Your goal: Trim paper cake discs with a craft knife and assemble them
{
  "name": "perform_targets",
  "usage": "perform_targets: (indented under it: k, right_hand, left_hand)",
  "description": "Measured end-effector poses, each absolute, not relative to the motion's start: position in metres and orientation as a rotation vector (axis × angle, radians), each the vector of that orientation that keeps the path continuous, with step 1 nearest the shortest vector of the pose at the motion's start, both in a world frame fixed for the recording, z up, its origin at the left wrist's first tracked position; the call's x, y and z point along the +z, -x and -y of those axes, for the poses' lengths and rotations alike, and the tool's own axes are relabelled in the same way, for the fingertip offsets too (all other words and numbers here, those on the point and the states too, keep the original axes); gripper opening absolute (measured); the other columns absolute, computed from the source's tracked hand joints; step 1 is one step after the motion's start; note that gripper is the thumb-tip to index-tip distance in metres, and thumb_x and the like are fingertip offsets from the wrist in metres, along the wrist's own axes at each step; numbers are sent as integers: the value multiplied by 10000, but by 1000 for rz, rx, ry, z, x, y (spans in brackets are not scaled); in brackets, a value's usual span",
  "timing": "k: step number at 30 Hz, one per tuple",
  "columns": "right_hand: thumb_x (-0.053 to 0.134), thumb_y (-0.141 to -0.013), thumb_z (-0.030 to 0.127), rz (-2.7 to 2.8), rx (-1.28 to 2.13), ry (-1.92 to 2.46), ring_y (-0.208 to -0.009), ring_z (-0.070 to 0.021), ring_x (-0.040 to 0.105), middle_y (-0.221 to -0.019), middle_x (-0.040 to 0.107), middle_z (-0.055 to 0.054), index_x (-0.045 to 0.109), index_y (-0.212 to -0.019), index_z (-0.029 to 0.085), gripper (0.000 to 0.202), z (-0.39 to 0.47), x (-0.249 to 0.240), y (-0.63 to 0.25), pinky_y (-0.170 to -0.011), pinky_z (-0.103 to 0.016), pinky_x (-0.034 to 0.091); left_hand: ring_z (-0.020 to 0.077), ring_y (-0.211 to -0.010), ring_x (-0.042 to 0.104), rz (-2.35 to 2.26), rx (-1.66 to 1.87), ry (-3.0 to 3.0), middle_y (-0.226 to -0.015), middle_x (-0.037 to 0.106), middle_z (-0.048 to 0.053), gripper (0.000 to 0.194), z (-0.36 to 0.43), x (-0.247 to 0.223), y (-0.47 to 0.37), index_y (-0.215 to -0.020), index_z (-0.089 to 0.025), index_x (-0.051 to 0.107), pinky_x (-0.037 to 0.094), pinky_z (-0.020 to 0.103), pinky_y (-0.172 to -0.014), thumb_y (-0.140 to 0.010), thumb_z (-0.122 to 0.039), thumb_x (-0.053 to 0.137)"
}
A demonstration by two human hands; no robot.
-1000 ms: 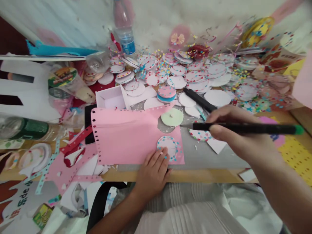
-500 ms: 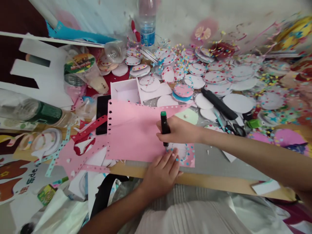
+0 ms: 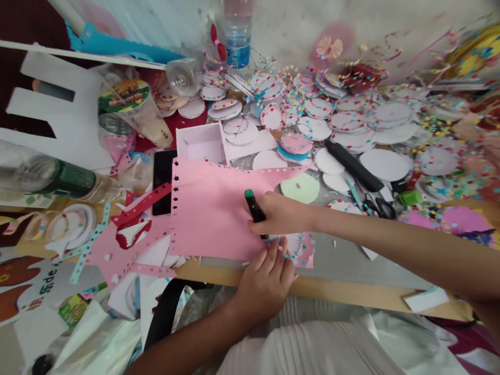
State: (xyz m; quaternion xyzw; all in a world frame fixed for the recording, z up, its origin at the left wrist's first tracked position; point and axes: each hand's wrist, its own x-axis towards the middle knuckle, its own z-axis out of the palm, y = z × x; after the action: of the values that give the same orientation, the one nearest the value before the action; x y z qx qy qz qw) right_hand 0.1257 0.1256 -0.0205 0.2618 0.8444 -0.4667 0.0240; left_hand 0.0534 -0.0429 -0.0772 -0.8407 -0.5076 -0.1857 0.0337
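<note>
My right hand (image 3: 273, 212) is closed round a black marker pen (image 3: 255, 207) with a green end, tilted with its top to the left. The pen's lower end reaches the edge of a white paper disc (image 3: 287, 240) ringed with small blue and red dots. Under the disc lies a sheet of pink paper (image 3: 214, 208) with punched shapes along its left and top edges. My left hand (image 3: 267, 278) lies with its fingers stretched out, fingertips on the disc's near left edge, holding nothing.
A black phone (image 3: 162, 203) lies partly under the pink sheet's left side. Behind stand a small white box (image 3: 199, 143) and many decorated paper discs (image 3: 318, 108). Scissors (image 3: 385, 208) and a long black tool (image 3: 353, 165) lie to the right; a bottle (image 3: 237, 49) stands at the back.
The marker's top has tipped to the left and down, its lower end staying by the disc. My left hand has shifted slightly right along the disc's near edge.
</note>
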Motion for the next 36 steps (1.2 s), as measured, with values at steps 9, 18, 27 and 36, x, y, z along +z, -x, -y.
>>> perform_targets:
  k: [9,18,27,36]
  right_hand:
    - [555,-694,156,-2633,-1416,-732,-454,-80,279,-469,256,96,293,-562,230,303,-122,-26,-123,-454,-257,229]
    - [549,-712,160,-2737,-1373,-840,-453,-74,323,-472,323,88,309,-557,226,293,-140,-29,-128,-474,-250,250]
    - [523,-740,181,-2773,-1422,-873,-474,-68,314,-500,332,86,307,-572,224,277,-138,-26,-133,-479,-231,258]
    - [561,-735,148,-2913,-1353,-954,-485,-83,288,-512,302,89,308,-592,234,303,-140,-13,-141,-504,-259,248]
  left_hand:
    - [240,-1153,629,1580,-581,2614,-1290,640,169,286,43,-78,-52,-1067,-83,646,456,338,-948,-955,-277,469]
    - [239,-1175,613,1607,-564,2611,-1330,609,170,285,44,-78,-54,-1062,-95,650,469,343,-916,-957,-289,470]
    - [237,-1150,626,1590,-585,2605,-1316,620,170,313,43,-77,-52,-1075,-78,647,458,338,-909,-966,-303,459]
    - [248,-1149,615,1598,-588,2640,-1309,626,174,331,42,-76,-51,-1113,-70,630,441,348,-922,-960,-315,468]
